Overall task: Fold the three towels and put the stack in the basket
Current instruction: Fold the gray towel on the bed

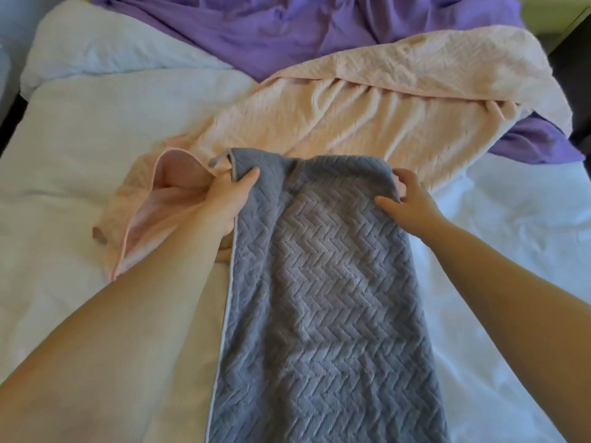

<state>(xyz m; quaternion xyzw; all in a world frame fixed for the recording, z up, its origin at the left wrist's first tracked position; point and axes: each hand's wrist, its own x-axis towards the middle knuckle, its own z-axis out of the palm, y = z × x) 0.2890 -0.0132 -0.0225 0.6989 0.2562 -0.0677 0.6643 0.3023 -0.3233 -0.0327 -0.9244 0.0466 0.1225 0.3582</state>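
Here your left hand [228, 199] pinches the far left corner of the grey towel [319, 298], thumb on top and fingers tucked under the edge, just beside the small hanging loop [219, 160] at that corner. Your right hand [407, 203] grips the far right corner the same way, thumb and fingertips closed on the fabric. The grey towel, with its herringbone texture, lies lengthwise between your forearms, running from your hands down toward you and out of the bottom of the view. Its far end overlaps the pink towel [367, 123], which is spread loosely across the white bedding [80, 139], one edge turned back near your left wrist. Behind the pink towel, a purple cloth [271, 30] lies rumpled at the head of the bed, part of it showing again under the pink towel's right side.
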